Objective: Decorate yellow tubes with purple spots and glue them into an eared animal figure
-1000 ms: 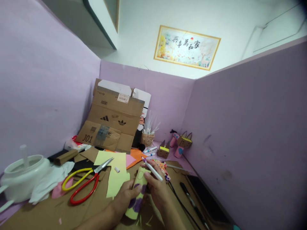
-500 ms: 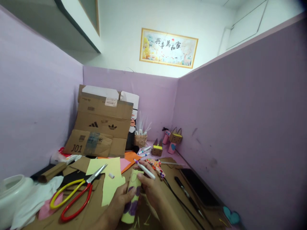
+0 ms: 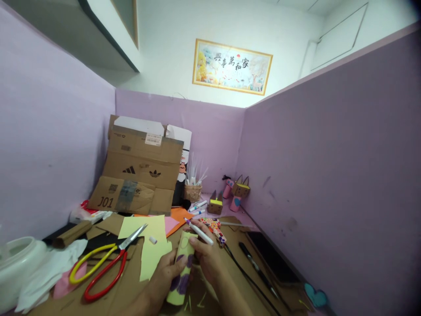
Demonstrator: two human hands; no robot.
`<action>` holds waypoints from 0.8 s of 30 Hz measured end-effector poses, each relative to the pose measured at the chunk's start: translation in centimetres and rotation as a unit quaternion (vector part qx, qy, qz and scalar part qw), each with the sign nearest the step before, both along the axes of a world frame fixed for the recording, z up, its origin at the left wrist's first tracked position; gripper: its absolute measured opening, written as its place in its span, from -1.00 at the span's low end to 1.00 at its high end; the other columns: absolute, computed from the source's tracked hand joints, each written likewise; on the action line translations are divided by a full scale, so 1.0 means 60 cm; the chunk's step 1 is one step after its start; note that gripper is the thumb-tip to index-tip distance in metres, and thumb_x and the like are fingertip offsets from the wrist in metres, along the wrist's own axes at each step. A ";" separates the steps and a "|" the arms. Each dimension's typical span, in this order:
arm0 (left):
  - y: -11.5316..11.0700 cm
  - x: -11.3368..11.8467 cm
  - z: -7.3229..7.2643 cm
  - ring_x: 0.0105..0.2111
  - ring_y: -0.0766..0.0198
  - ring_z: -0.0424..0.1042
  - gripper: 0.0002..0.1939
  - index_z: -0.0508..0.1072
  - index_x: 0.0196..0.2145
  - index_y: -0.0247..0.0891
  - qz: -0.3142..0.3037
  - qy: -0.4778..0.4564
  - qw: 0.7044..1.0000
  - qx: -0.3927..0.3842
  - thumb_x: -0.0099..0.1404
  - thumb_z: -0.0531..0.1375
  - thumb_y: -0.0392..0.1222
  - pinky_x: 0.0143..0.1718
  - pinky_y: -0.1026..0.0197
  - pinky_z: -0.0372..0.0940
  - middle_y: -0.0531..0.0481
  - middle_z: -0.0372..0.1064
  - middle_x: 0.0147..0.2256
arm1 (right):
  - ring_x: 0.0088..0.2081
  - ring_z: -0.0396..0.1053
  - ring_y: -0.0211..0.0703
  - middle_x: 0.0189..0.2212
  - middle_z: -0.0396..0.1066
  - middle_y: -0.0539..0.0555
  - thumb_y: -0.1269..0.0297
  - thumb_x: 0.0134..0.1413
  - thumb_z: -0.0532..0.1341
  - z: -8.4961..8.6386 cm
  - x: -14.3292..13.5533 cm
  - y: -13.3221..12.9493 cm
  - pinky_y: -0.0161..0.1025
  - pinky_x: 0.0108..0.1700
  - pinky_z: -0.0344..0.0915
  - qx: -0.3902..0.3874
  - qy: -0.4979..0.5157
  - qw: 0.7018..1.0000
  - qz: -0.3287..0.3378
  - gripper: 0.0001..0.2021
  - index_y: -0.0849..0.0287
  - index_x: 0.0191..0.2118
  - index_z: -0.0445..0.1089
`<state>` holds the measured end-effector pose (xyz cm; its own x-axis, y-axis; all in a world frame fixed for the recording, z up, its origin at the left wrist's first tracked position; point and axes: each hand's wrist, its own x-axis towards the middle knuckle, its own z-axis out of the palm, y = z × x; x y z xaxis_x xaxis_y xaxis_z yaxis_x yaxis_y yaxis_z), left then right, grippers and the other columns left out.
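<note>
A pale yellow tube [image 3: 177, 296] with purple patches stands tilted at the lower middle, an outlined shape near its upper end. My left hand [image 3: 164, 272] is closed round its left side, thumb across the front. My right hand [image 3: 207, 254] touches the tube's upper right side and holds a white marker [image 3: 202, 231], whose purple tip points up and left. A small white cap [image 3: 153, 240] lies on the yellow paper [image 3: 153, 259] left of the tube.
Red-and-yellow scissors [image 3: 121, 252] lie at left beside a white jar [image 3: 21, 272]. Behind stand folded cardboard [image 3: 138, 166] and a basket [image 3: 192, 193]. To the right are a patterned glue gun [image 3: 215, 229] with cord, a black pen [image 3: 258, 268] and a dark flat panel [image 3: 274, 259].
The whole view has shifted very slightly. Both hands, the tube and the marker keep nearly the same positions.
</note>
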<state>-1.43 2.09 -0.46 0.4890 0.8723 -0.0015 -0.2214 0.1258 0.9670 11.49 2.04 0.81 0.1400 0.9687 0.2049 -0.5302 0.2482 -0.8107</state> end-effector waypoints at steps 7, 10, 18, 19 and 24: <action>-0.006 -0.003 0.009 -0.54 0.26 0.34 -0.45 0.41 -0.39 -0.37 0.000 0.006 1.000 -0.001 -0.11 0.35 0.19 -0.50 0.25 0.20 -0.07 0.40 -0.51 | -0.39 0.34 -0.20 -0.25 0.49 0.04 0.36 -0.34 0.39 0.003 -0.001 -0.005 -0.30 -0.36 0.26 0.006 -0.014 1.000 0.005 -0.54 0.10 -0.15 0.43; -0.009 -0.003 0.017 -0.52 0.26 0.33 -0.46 0.41 -0.40 -0.36 -0.006 0.005 1.000 -0.002 -0.11 0.35 0.19 -0.49 0.25 0.20 -0.06 0.40 -0.50 | -0.41 0.33 -0.22 -0.25 0.48 0.03 0.36 -0.33 0.38 0.003 0.000 -0.006 -0.30 -0.40 0.23 0.007 -0.017 1.000 0.010 -0.54 0.08 -0.15 0.43; -0.007 -0.002 0.012 -0.56 0.29 0.30 -0.47 0.36 -0.42 -0.35 -0.006 -0.006 1.000 -0.003 -0.12 0.35 0.18 -0.52 0.26 0.16 -0.01 0.34 -0.53 | -0.45 0.27 -0.27 -0.28 0.47 0.00 0.40 -0.30 0.36 0.004 0.001 -0.005 -0.34 -0.45 0.15 0.022 -0.026 0.999 0.016 -0.56 0.06 -0.15 0.43; -0.006 -0.003 0.011 -0.56 0.29 0.30 -0.47 0.35 -0.42 -0.34 -0.006 -0.006 1.000 -0.004 -0.12 0.35 0.18 -0.52 0.25 0.16 -0.01 0.34 -0.54 | -0.44 0.28 -0.26 -0.27 0.47 0.00 0.39 -0.31 0.36 0.004 0.001 -0.004 -0.34 -0.44 0.16 0.019 -0.022 0.999 0.019 -0.55 0.06 -0.15 0.43; -0.008 -0.005 0.014 -0.55 0.28 0.32 -0.46 0.37 -0.39 -0.35 -0.008 0.008 1.000 0.006 -0.12 0.34 0.18 -0.51 0.25 0.17 -0.02 0.36 -0.52 | -0.44 0.30 -0.23 -0.25 0.47 0.03 0.38 -0.33 0.37 0.006 0.000 -0.008 -0.31 -0.43 0.20 -0.001 -0.013 1.000 0.028 -0.46 0.06 -0.06 0.39</action>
<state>-1.72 1.60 0.37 0.5035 0.8640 0.0020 -0.2046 0.1170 0.9718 11.52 1.57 1.19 0.0796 0.9755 0.2052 -0.5216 0.2162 -0.8254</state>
